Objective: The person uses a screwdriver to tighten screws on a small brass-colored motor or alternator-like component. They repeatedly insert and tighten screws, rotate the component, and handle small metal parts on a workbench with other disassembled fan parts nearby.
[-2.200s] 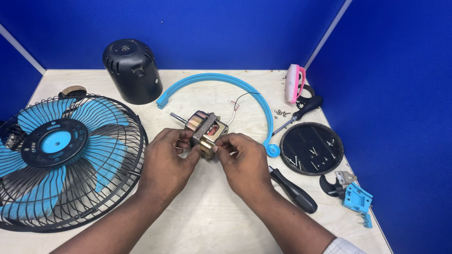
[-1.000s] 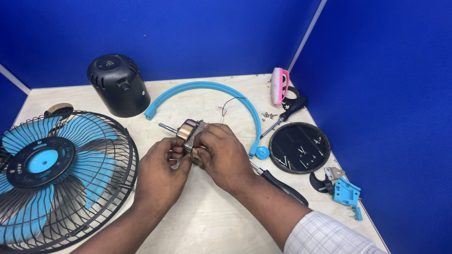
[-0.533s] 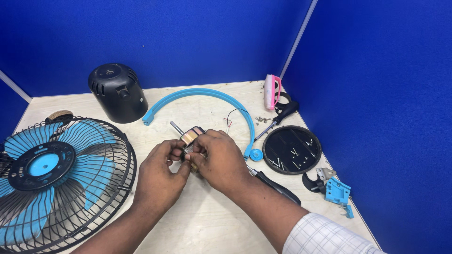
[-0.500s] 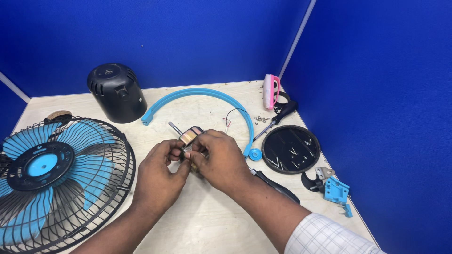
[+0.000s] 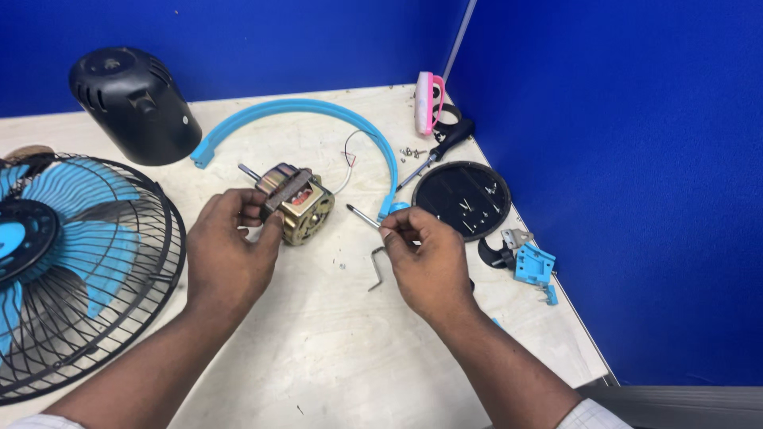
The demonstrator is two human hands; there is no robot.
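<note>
Left hand grips the fan motor; right hand pinches a screwdriver.

The left hand [image 5: 226,254] has its fingers closed around the brass-coloured metal motor [image 5: 296,205], whose shaft points toward ten o'clock. The right hand [image 5: 425,258] holds the screwdriver [image 5: 362,217] in narrow fingertips, its steel tip also aimed at ten o'clock; a bent metal bracket [image 5: 377,267] lies just beside it. A curved blue plastic arc [image 5: 318,111] lies at twelve o'clock, and a wire-caged fan [image 5: 71,262] at nine.

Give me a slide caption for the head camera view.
Left hand grips a fan motor; right hand holds a screwdriver.
</note>
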